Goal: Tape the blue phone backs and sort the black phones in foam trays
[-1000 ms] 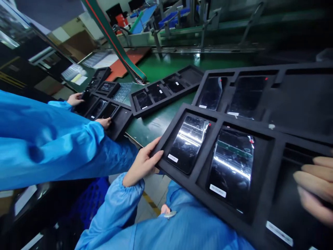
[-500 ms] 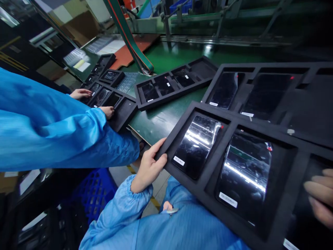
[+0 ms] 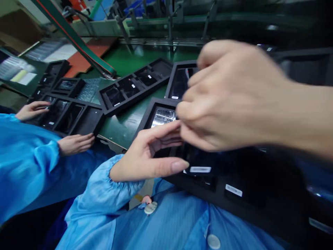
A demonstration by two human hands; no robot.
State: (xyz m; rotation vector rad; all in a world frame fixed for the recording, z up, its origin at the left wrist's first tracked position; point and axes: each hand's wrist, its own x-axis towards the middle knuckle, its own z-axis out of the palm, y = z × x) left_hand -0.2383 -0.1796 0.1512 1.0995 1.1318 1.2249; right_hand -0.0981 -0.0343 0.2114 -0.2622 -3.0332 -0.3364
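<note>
Two hands meet over the near tray (image 3: 145, 114), a black foam unit with compartments. The left hand (image 3: 148, 152) holds a black panel (image 3: 199, 158) at its left edge, thumb beside the white label (image 3: 200, 169). The panel is located above the near tray, its upper part concealed by the right hand (image 3: 229, 97). Right-hand fingers are curled inward, close to the left fingertips; whether they grip anything cannot be determined. A reflective panel (image 3: 162, 116) sits in the tray's left compartment. Directly behind lies a second tray (image 3: 170, 81), partly covered by the right hand. Farther left on the green worktop (image 3: 121, 126), an angled tray (image 3: 125, 100) carries three labelled panels. Beyond it, a co-worker's hands (image 3: 76, 144) are positioned at another tray (image 3: 91, 119).
</note>
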